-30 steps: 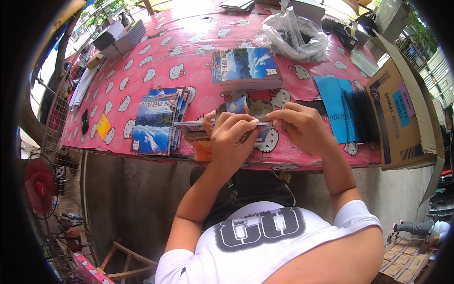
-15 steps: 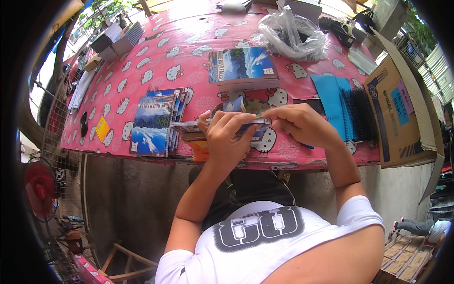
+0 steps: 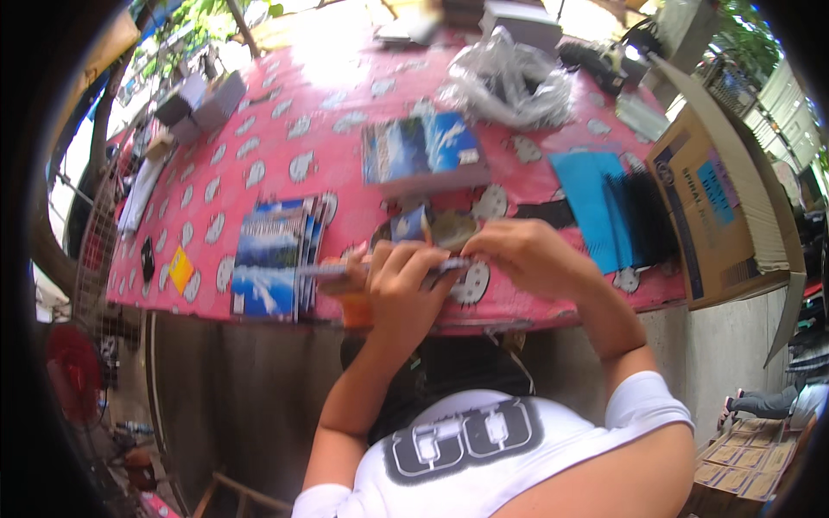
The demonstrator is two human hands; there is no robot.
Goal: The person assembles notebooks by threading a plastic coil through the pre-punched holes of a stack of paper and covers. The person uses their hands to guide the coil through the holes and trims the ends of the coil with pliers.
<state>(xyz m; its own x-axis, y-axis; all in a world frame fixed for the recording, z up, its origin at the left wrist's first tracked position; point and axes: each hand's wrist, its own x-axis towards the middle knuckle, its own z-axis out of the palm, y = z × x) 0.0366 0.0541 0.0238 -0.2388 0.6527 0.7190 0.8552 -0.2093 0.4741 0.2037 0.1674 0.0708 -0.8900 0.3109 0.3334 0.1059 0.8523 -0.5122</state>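
Note:
My left hand point(image 3: 401, 281) is closed around a thin notebook point(image 3: 332, 271), held edge-on above the table's near edge. At the notebook's right end is my right hand point(image 3: 531, 255), its fingers pinched together; whatever is between them is too small and blurred to make out. Just beyond my hands sits a round dish point(image 3: 455, 229) with a blue piece point(image 3: 408, 225) at its left side. An orange object point(image 3: 355, 309) shows partly below my left hand. Left of it lies a pile of blue landscape-covered notebooks point(image 3: 266, 259). A thicker stack of similar notebooks point(image 3: 423, 155) stands farther off.
Blue sheets point(image 3: 580, 194) and black spiral coils point(image 3: 641, 220) lie to the right, beside an open cardboard box point(image 3: 704, 207). A clear plastic bag point(image 3: 509, 82) sits at the back of the pink table point(image 3: 345, 155). A yellow packet point(image 3: 180, 270) lies far left.
The view has tilted, so the table things sit lower and slightly left in the picture. Both hands stay at the notebook, with the right fingers still at its right end.

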